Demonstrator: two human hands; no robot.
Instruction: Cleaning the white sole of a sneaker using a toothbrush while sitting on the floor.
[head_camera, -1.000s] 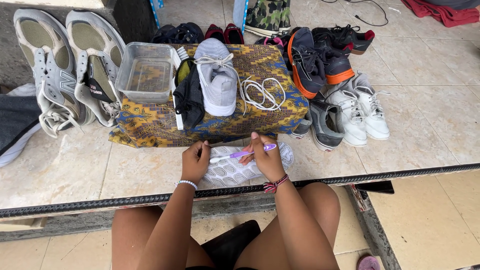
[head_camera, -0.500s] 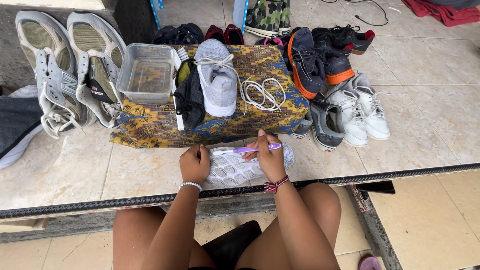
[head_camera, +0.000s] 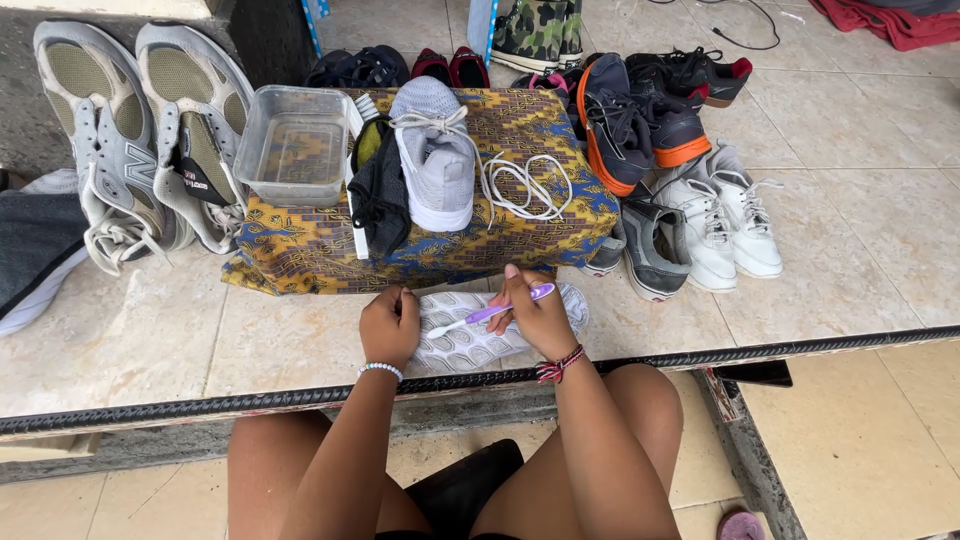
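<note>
Container, clear plastic tub (head_camera: 295, 150), rectangular, standing on a patterned blue-and-yellow cloth (head_camera: 300, 255) draped over a low block; a shallow layer of liquid seems to lie in it, nothing else discernible inside. Beside the tub on the same cloth: a dark rag (head_camera: 378, 195), a grey sneaker (head_camera: 437, 160) upright with toe toward the person, and a loose coil of white laces (head_camera: 525, 185). Directly in front of the block, on the tiled ledge, a white shoe (head_camera: 470, 340) lies sole up. Left hand (head_camera: 389, 325) presses on its heel end, fingers curled down over the sole. Right hand (head_camera: 540, 315) is closed round the handle of a purple toothbrush (head_camera: 490, 313), whose bristle end rests on the sole between the two hands. Left of the block, a pair of grey trainers (head_camera: 140, 140) leans against a dark wall, insides facing out. Right of the block, crowding close against it: a navy shoe with orange sole (head_camera: 625, 130), a grey shoe (head_camera: 652, 250), a pair of white sneakers (head_camera: 730, 215). Further back, dark shoes (head_camera: 700, 70) and a camouflage-print pair (head_camera: 535, 30).
</note>
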